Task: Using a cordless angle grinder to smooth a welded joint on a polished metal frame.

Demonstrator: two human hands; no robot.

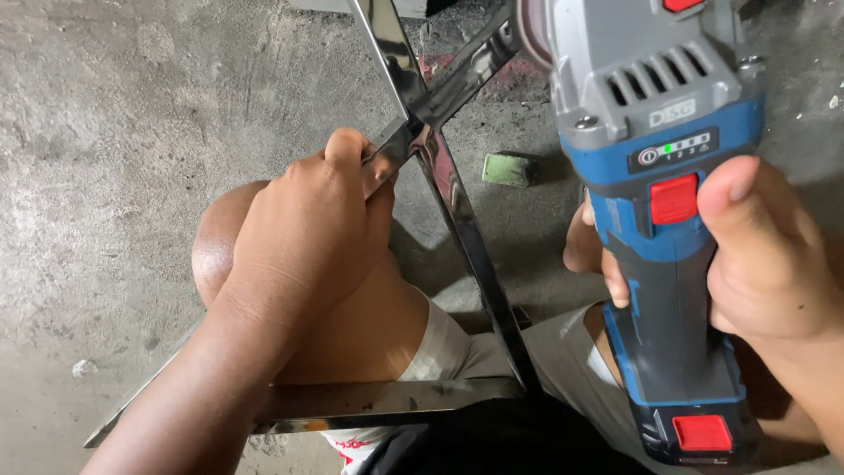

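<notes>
Gripping the blue and grey grinder (664, 220) near me, my right hand (774, 255) wraps its body, thumb beside a red square button under a dark label strip. My left hand (303, 237) closes tightly around the shiny metal frame (466, 237) over my knee. Farther off, a small green block (510, 169) lies on the concrete floor (132, 132).

I see both of the person's forearms bare, with no sleeves or gloves. Grey fabric shorts (492, 352) with pale turned-up hems cover the thighs toward six o'clock, leaving the knee (220, 246) uncovered at nine.
</notes>
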